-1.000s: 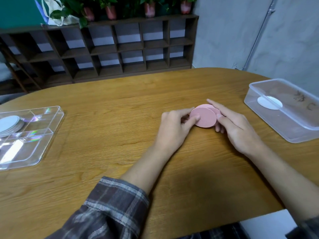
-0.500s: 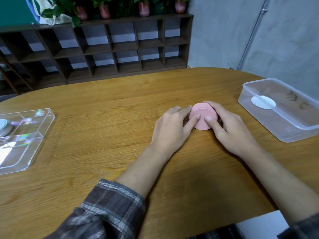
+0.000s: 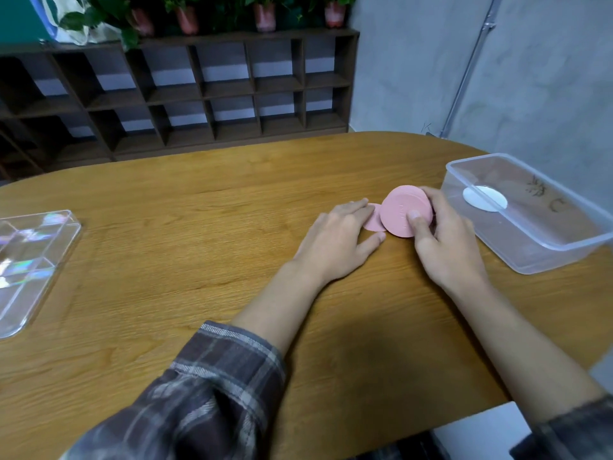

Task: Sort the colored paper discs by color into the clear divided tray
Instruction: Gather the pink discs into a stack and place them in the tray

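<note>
On the desk [image 3: 199, 200], the divided tray [image 3: 36, 260] lies far left, well apart from the hands; whether it holds anything cannot be told. The tub [image 3: 530, 247] at right holds one white disc [image 3: 486, 199]. The right hand [image 3: 444, 240] pinches a tilted stack of pink discs [image 3: 403, 207]. The left hand [image 3: 338, 240], open, presses a stray pink disc [image 3: 373, 222] flat. Pink sorting looks unfinished.

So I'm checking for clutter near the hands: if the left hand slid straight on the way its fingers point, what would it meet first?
The left hand points right and away. Its fingertips already rest on a loose pink disc; next comes the tilted pink disc stack in the right hand.
</note>
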